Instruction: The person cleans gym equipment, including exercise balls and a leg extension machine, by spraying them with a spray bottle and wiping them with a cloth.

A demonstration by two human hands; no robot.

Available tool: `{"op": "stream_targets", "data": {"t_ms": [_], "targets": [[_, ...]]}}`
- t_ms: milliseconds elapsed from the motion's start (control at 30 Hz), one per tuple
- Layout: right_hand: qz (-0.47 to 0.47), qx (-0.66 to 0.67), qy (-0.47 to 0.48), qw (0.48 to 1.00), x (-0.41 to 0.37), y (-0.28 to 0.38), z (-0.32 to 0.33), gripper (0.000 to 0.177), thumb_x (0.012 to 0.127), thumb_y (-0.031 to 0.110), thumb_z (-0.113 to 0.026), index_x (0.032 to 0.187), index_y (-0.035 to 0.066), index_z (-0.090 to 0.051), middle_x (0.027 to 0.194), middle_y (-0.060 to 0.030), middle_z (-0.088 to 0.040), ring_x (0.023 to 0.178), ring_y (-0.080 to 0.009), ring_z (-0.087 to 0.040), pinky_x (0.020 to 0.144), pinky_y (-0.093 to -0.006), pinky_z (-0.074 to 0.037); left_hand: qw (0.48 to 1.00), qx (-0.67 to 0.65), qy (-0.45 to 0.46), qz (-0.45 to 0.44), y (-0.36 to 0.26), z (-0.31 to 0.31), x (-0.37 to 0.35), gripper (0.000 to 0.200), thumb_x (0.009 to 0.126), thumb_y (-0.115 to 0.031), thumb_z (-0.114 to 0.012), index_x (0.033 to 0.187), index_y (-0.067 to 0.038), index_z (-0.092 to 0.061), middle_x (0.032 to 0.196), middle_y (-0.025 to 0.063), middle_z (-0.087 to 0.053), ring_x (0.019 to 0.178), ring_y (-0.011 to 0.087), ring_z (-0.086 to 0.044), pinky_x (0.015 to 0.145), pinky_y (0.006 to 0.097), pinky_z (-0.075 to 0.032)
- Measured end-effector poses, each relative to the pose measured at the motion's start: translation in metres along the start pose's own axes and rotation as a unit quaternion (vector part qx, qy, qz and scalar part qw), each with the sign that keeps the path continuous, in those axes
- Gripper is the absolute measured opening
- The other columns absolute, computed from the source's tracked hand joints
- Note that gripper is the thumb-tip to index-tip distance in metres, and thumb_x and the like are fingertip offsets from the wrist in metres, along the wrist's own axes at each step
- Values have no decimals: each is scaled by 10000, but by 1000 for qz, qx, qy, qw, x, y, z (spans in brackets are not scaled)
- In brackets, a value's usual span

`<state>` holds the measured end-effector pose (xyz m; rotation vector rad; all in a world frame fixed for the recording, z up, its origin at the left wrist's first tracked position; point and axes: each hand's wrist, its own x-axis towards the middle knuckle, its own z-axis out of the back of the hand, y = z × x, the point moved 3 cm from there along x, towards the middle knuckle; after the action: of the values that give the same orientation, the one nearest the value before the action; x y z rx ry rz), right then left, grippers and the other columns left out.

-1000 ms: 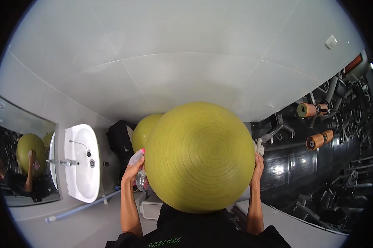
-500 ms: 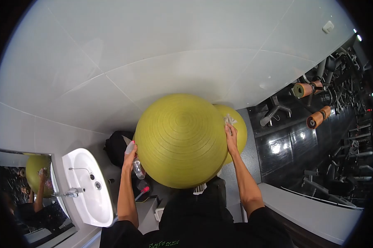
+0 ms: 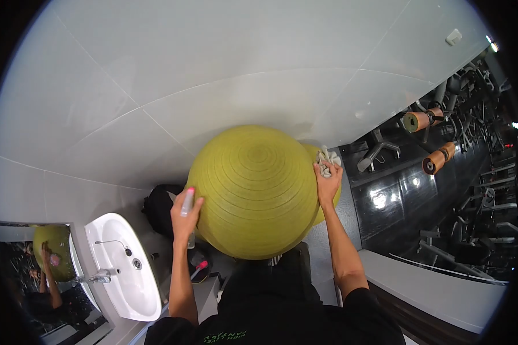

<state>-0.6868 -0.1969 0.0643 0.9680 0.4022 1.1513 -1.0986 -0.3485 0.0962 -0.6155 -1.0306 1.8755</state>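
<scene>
We are pressing the ball (image 3: 256, 192) before our chest: left hand (image 3: 184, 221) wrapping a spray bottle (image 3: 187, 202), right hand (image 3: 326, 185) pinching a cloth (image 3: 328, 155). Likely light, springy, slippery; we are gripping opposite flanks.

Wall (image 3: 241, 75) close behind ball (image 3: 253, 192); sink (image 3: 124, 267) left; floor (image 3: 397, 195) right open.

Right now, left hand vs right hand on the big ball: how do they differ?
1. The left hand grips a spray bottle with a pink tip; the right hand holds a crumpled white cloth.
2. The left hand sits lower on the side nearer the sink; the right hand sits higher, on the opposite side.
Shared: both rest against the yellow-green ball, one on each side.
</scene>
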Motion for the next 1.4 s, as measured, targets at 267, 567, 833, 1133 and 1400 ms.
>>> {"op": "stream_targets", "data": {"t_ms": [267, 567, 833, 1133, 1400], "targets": [[107, 2, 45, 993, 5, 89, -3, 338, 753, 327, -757, 1014, 118, -712, 1205, -204, -501, 1092, -358, -532, 911, -407, -449, 985, 95, 147, -9, -47, -20, 19, 734, 725, -417, -769, 1330, -88, -515, 1354, 252, -465, 1253, 372, -471, 1031, 405, -391], [109, -107, 207, 966, -35, 72, -44, 475, 742, 451, -749, 1008, 58, -719, 1196, -183, -543, 1107, -353, -517, 926, -418, -438, 962, 135, 221, 92, -1, -44, 5, 783, 716, -455, -760, 1385, -179, -460, 1416, 189, -410, 1254, 347, -467, 1030, 389, -399], [88, -129, 197, 968, -25, 65, -72, 496, 757, 519, -705, 1087, 148, -694, 1279, -120, -480, 1159, -322, -474, 916, -454, -442, 979, 114, 152, 66, 12, -54, 18, 740, 752, -371, -754, 1368, -82, -465, 1385, 233, -441, 1251, 314, -490, 1028, 341, -390], [80, -82, 158, 981, 27, 83, -71, 405, 767, 456, -707, 1061, 178, -699, 1244, -147, -496, 1131, -341, -495, 915, -439, -446, 987, 73, 123, 80, -25, -40, 40, 699, 750, -445, -753, 1281, -38, -551, 1264, 228, -563, 1190, 335, -543, 1002, 367, -412], [110, 28, 93, 989, 52, 87, -40, 278, 805, 291, -696, 1050, 160, -703, 1162, -175, -545, 1100, -346, -532, 903, -405, -452, 996, 5, 57, 63, -40, -15, 33, 471, 839, -314, -699, 1162, 17, -611, 1036, 177, -647, 852, 231, -644, 731, 338, -503]]}}
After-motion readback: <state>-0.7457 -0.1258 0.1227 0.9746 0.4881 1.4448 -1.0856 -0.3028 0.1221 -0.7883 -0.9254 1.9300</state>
